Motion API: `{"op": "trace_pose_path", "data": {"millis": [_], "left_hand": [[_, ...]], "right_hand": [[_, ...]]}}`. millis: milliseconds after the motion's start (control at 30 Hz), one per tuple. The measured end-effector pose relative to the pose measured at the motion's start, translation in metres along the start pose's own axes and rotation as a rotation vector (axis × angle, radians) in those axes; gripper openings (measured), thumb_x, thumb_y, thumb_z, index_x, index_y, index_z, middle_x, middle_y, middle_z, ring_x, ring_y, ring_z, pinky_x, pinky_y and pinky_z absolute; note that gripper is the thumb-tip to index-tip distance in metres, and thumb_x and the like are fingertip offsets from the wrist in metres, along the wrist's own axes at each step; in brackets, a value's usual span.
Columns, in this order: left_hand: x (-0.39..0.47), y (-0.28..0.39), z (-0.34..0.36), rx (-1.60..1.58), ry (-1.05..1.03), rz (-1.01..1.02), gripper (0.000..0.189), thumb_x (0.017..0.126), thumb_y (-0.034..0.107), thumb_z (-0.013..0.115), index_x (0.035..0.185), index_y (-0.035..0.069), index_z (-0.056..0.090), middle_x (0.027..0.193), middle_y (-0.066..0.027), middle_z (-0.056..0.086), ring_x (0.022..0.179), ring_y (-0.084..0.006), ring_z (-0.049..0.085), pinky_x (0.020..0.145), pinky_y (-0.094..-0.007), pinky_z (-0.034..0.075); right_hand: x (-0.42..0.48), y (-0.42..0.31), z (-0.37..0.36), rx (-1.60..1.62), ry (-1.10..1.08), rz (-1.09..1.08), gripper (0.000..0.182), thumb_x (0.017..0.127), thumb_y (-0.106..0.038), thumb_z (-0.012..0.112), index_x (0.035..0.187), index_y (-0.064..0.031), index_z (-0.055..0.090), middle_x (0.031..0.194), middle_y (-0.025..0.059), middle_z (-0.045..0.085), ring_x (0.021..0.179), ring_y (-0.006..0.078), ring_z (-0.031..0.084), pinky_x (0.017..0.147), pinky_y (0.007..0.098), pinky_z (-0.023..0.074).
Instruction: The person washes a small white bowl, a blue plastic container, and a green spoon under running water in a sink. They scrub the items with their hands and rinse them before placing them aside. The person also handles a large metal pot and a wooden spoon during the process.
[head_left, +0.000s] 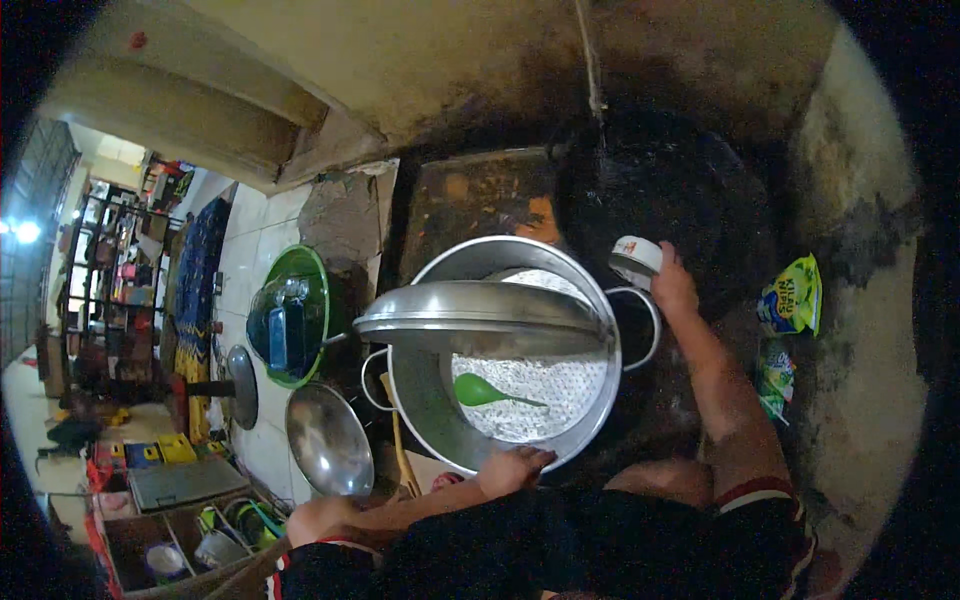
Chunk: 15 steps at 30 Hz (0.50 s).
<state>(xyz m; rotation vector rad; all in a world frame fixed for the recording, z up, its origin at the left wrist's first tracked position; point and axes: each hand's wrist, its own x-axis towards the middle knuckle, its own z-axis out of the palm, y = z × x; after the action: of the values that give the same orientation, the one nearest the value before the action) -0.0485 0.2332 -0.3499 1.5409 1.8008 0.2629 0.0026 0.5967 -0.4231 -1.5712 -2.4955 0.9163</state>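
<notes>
A large aluminium pot (420, 409) with two loop handles stands in front of me. Inside it lies a perforated metal plate (570, 394), and a green plastic ladle (480, 391) rests on that. A domed metal lid (480, 304) spans the pot's mouth, tilted, hiding part of the inside. My left hand (514, 471) grips the near rim, fingers over the edge. To the right of the far handle, my right hand (676, 283) holds a white cup (636, 259) by its side, tipped over; it bears red print. What the cup contains cannot be seen.
A dark, wet round vessel or basin (667, 187) lies beyond, under a wall pipe (591, 56). To the left are a green basin (326, 300) and a metal bowl (330, 442). Soap pouches (791, 296) lie along the right wall. A wooden handle (403, 442) lies beside the pot.
</notes>
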Motion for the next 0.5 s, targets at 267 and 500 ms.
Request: {"op": "trace_pose_path", "data": {"millis": [267,500], "left_hand": [[-0.005,-0.008,-0.025,-0.128,-0.126,0.027,0.035,0.073,0.016,0.052,0.106,0.007,0.048,0.101,-0.0153,0.052,0.088,-0.0316,0.052,0.075,-0.0393,0.043],[-0.073,-0.051,-0.094,-0.121,0.260,-0.157,0.015,0.073,0.017,0.057,0.081,0.004,0.054,0.077,-0.0111,0.055,0.068,-0.0248,0.055,0.058,-0.0315,0.045]], "right_hand": [[0.014,0.016,0.013,0.012,-0.033,-0.020,0.054,0.073,-0.013,0.053,0.121,-0.0063,0.028,0.108,0.0208,0.047,0.096,0.0368,0.048,0.081,0.0394,0.0386],[0.005,0.008,0.016,-0.046,0.039,-0.166,0.051,0.076,-0.015,0.051,0.121,-0.0060,0.030,0.115,0.0191,0.043,0.104,0.0336,0.043,0.086,0.0373,0.0351]]}}
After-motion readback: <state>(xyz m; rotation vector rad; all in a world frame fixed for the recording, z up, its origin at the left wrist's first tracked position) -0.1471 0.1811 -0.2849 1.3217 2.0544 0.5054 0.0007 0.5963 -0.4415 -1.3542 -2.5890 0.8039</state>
